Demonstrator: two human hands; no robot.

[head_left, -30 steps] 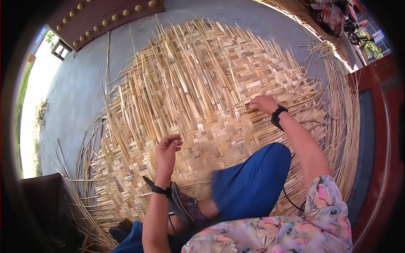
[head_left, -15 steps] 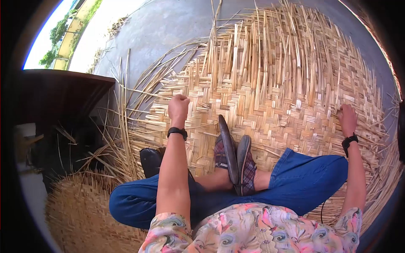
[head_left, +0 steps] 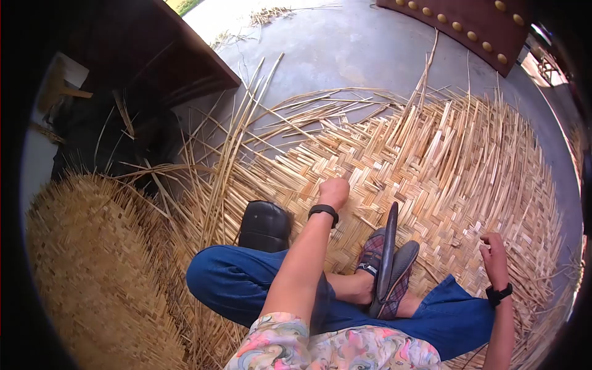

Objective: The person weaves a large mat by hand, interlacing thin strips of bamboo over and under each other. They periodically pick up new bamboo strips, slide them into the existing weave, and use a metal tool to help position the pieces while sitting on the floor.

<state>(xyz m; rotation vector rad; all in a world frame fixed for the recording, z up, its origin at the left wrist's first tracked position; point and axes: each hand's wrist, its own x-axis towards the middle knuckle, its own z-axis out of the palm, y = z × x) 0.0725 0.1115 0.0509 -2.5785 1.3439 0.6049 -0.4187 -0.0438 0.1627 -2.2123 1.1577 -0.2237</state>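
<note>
A big mat of woven straw-coloured strips (head_left: 431,209) spreads across the floor under my crossed legs. My left hand (head_left: 334,192) is closed in a fist over its left part, and what the fingers hold, if anything, is hidden. A thin strip lies just left of that fist. Over the mat's right side is my right hand (head_left: 493,262), its fingers bent but apart, nothing visible in them. Long loose strips (head_left: 453,154) lie across the far part of the weave. Both wrists wear black bands.
A black pouch or case (head_left: 265,225) lies by my left knee. Another woven piece (head_left: 92,271) with frayed edges is at the lower left. Loose strips (head_left: 237,142) stick up beside a dark wooden panel (head_left: 191,49). A studded reddish-brown panel (head_left: 468,24) stands at the back.
My view has turned left, so the mat sits farther right and lower, and the studded panel has come into view. My left hand stays closed; my right hand's fingers now show apart.
</note>
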